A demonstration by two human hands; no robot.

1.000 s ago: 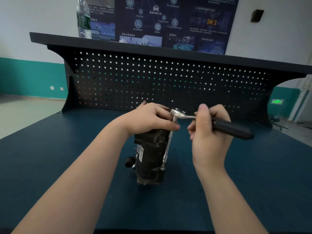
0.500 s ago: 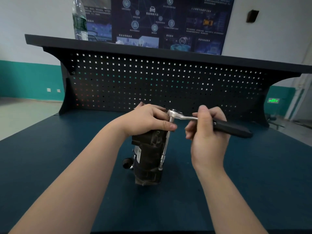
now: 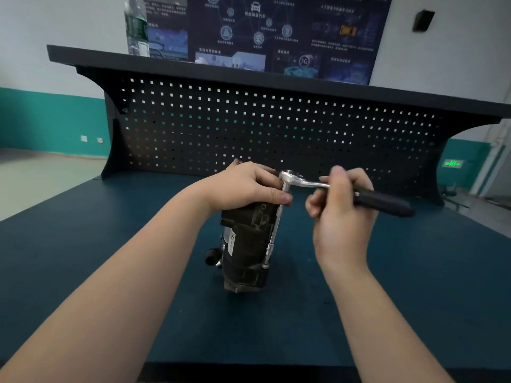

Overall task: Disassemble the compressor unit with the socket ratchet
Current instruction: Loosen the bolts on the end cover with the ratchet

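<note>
A dark compressor unit [image 3: 246, 250] stands upright on the blue-green bench top [image 3: 110, 244]. My left hand [image 3: 246, 186] grips its top, thumb against the ratchet's extension bar. The socket ratchet [image 3: 301, 183] has its chrome head above the unit's right side. A long extension bar [image 3: 276, 225] runs down from the head to a socket near the unit's lower right flank. My right hand [image 3: 343, 208] curls round the ratchet's handle where chrome meets the black grip [image 3: 384, 203], which points right.
A black perforated back panel [image 3: 276, 128] with a shelf [image 3: 276, 76] rises behind the bench. A plastic bottle [image 3: 136, 26] stands on the shelf at left. A dark poster [image 3: 276, 31] hangs on the wall. The bench's front edge [image 3: 249, 366] lies close below my forearms.
The hands, ratchet and unit keep nearly the same pose. The view has shifted slightly, and the ratchet handle has swung only a little.
</note>
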